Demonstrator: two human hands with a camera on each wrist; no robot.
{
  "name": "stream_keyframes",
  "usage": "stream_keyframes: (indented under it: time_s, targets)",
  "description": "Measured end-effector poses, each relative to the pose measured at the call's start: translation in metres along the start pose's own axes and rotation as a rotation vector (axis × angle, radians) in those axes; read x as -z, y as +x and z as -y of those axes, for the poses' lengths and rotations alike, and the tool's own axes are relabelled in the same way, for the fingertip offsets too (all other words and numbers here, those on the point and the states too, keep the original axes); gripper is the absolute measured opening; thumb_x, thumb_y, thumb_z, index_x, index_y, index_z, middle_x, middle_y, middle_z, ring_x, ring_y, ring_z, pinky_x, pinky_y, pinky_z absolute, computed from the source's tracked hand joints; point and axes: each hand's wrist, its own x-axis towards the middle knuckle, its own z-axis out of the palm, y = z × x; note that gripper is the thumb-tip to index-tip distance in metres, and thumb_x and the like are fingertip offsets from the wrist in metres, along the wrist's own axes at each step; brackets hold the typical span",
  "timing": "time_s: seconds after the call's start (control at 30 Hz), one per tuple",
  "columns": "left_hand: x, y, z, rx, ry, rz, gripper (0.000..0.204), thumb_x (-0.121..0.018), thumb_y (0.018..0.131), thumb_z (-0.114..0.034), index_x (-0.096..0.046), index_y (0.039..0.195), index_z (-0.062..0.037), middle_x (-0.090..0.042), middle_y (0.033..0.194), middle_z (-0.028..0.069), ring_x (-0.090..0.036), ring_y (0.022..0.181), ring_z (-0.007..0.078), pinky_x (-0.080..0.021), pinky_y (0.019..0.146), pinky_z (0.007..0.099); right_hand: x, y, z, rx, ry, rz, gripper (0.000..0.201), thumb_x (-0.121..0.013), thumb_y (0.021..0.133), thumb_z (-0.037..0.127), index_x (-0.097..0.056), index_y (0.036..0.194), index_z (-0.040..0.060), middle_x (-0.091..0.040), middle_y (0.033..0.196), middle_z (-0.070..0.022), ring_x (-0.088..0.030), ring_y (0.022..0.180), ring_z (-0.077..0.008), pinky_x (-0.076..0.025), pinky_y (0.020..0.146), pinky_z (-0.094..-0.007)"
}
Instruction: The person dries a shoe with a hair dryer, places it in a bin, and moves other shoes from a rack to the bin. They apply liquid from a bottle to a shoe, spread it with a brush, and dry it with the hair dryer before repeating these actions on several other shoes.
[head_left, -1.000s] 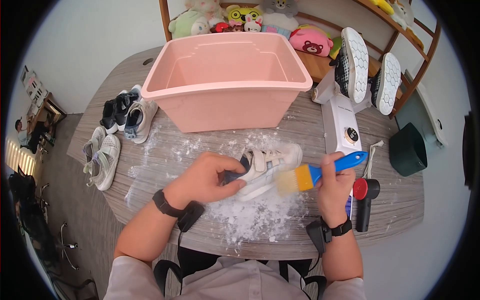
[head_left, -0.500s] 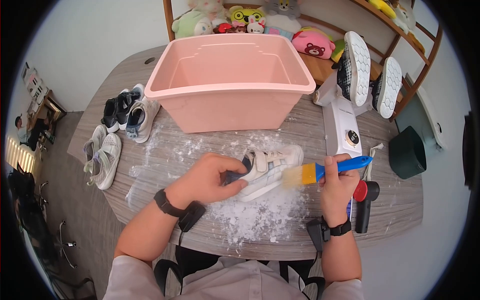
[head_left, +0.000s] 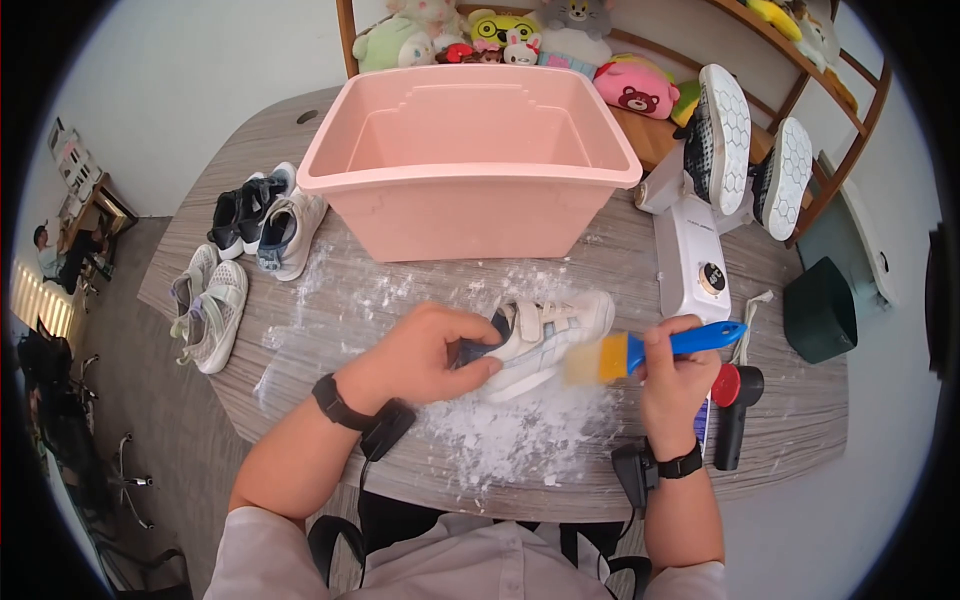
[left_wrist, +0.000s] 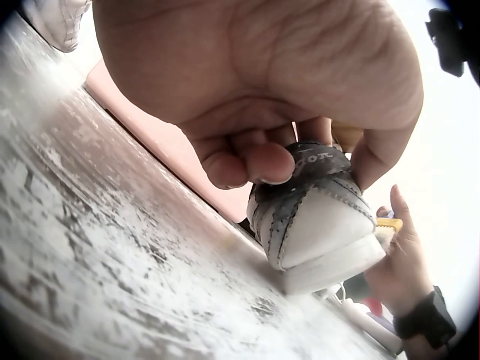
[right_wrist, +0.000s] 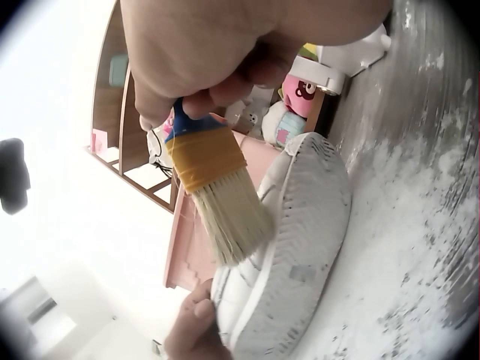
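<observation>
A white shoe with a strap (head_left: 545, 335) sits tilted on the powdery tabletop, its toe pointing right. My left hand (head_left: 425, 350) grips it by the dark heel collar; in the left wrist view the thumb and fingers pinch the heel (left_wrist: 319, 225). My right hand (head_left: 675, 385) holds a blue-handled brush (head_left: 700, 338), its bristles at the shoe's near side. In the right wrist view the pale bristles (right_wrist: 234, 217) lie over or against the upper beside the sole (right_wrist: 304, 240); exact contact is unclear. White powder (head_left: 520, 440) is scattered under and around the shoe.
Behind the shoe stands a pink tub (head_left: 470, 215). Several shoes (head_left: 215, 320) are at the left. On the right are a white device (head_left: 692, 260) bearing two upturned shoes, a black-and-red tool (head_left: 733, 420) and a dark green bin (head_left: 820, 310).
The brush has swung from a raised angle to nearly level, its bristles shifting slightly along the shoe's side. My left hand keeps its grip on the heel.
</observation>
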Motion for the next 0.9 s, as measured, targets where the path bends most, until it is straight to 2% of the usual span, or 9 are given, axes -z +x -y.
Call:
stream_keyframes:
  time_s: [0.1,0.17,0.23,0.3,0.37,0.43,0.67,0.73,0.9]
  targets:
    - [0.001,0.0,-0.003,-0.003,0.009,-0.02,0.016,-0.078,0.085,-0.011,-0.073,0.094,0.0009,-0.066,0.071,0.0061,-0.057,0.053,0.0106,-0.042,0.05,0.0255,0.005,0.007,-0.001,-0.004,-0.016,-0.107,0.019,-0.077,0.097,0.014,-0.062,0.089,0.0045,-0.062,0.071,0.0,-0.055,0.057,-0.0051,-0.041,0.051,-0.0208]
    - [0.002,0.001,-0.007,0.026,0.006,-0.004,0.018,-0.078,0.083,-0.015,-0.074,0.094,-0.0014,-0.066,0.069,0.0113,-0.061,0.053,0.0191,-0.047,0.053,0.0303,0.005,0.006,-0.001,-0.025,0.018,-0.055,0.019,-0.077,0.097,0.014,-0.062,0.089,0.0044,-0.062,0.071,0.0007,-0.053,0.057,-0.0046,-0.041,0.052,-0.0205]
    - [0.001,0.001,-0.007,0.03,0.002,-0.006,0.018,-0.078,0.083,-0.015,-0.074,0.094,-0.0015,-0.066,0.069,0.0114,-0.061,0.053,0.0191,-0.047,0.053,0.0303,0.004,0.002,-0.003,-0.054,0.041,-0.004,0.019,-0.076,0.098,0.013,-0.062,0.089,0.0044,-0.061,0.071,0.0014,-0.052,0.057,-0.0041,-0.04,0.052,-0.0202]
    - [0.001,0.001,-0.005,0.035,-0.005,-0.013,0.018,-0.078,0.083,-0.015,-0.074,0.094,-0.0015,-0.066,0.069,0.0115,-0.061,0.053,0.0191,-0.047,0.053,0.0303,0.0,-0.001,-0.007,0.011,-0.007,-0.007,0.019,-0.074,0.099,0.014,-0.063,0.088,0.0044,-0.06,0.071,0.003,-0.05,0.058,-0.003,-0.038,0.053,-0.0209]
    - [0.001,0.0,-0.001,-0.022,-0.002,0.0,0.018,-0.078,0.084,-0.01,-0.074,0.097,0.002,-0.068,0.073,0.0068,-0.058,0.053,0.0113,-0.044,0.05,0.0258,0.001,0.006,-0.003,0.012,-0.034,-0.093,0.019,-0.074,0.1,0.014,-0.062,0.088,0.0046,-0.059,0.072,0.0034,-0.05,0.06,-0.0029,-0.038,0.053,-0.021]
    - [-0.001,0.0,0.0,-0.046,-0.031,-0.006,0.018,-0.078,0.084,-0.011,-0.075,0.097,0.0019,-0.068,0.073,0.007,-0.059,0.054,0.0119,-0.045,0.05,0.0261,0.006,0.012,-0.004,0.037,-0.088,-0.219,0.021,-0.074,0.1,0.015,-0.062,0.086,0.0055,-0.057,0.073,0.0046,-0.047,0.063,-0.0031,-0.037,0.057,-0.0211]
    - [0.001,-0.001,-0.002,-0.043,-0.028,0.006,0.021,-0.078,0.083,-0.011,-0.076,0.1,0.0011,-0.07,0.076,0.0086,-0.062,0.055,0.0159,-0.047,0.051,0.0273,0.008,0.014,-0.005,0.069,-0.058,-0.2,0.023,-0.075,0.1,0.018,-0.062,0.085,0.0065,-0.056,0.074,0.0046,-0.046,0.066,-0.0034,-0.037,0.06,-0.021]
    - [0.002,0.0,-0.005,-0.062,0.003,0.017,0.022,-0.078,0.083,-0.011,-0.076,0.101,0.001,-0.07,0.077,0.0094,-0.063,0.056,0.0162,-0.048,0.052,0.0275,0.009,0.018,-0.005,0.056,-0.1,-0.284,0.023,-0.075,0.1,0.019,-0.062,0.086,0.0064,-0.056,0.074,0.0042,-0.047,0.066,-0.0035,-0.036,0.06,-0.0211]
    - [0.001,-0.001,-0.005,-0.067,0.035,0.028,0.023,-0.078,0.083,-0.011,-0.076,0.102,0.0008,-0.071,0.079,0.011,-0.064,0.058,0.0172,-0.049,0.053,0.0281,0.002,0.015,-0.002,0.08,-0.037,-0.28,0.024,-0.074,0.101,0.02,-0.06,0.086,0.0072,-0.055,0.072,0.0047,-0.045,0.062,-0.0029,-0.034,0.056,-0.021]
